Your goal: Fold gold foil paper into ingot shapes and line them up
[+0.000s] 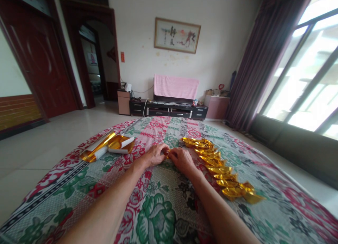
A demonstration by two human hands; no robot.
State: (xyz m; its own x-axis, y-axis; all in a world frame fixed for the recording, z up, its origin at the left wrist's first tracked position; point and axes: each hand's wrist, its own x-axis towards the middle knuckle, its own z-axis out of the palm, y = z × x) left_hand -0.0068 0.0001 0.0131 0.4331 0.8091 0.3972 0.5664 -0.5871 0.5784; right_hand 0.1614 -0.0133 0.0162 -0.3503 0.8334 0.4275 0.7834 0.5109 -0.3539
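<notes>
My left hand point(157, 154) and my right hand point(182, 159) meet over the middle of the flowered cloth, fingers pinched together. Between their fingertips shows a small piece of gold foil paper point(167, 153), mostly hidden by the fingers. To the right of my right hand, a row of folded gold foil ingots point(220, 170) runs from the back toward the front right. Left of my left hand lie curled gold foil sheets point(99, 147) with white backs, some rolled up.
A patterned cloth point(155, 215) in red, green and white covers the surface under my hands. Beyond it stand a black low cabinet point(165, 113) and a screen under a pink towel point(176, 86). A purple curtain point(260, 60) and window are at right, a red door point(39, 57) at left.
</notes>
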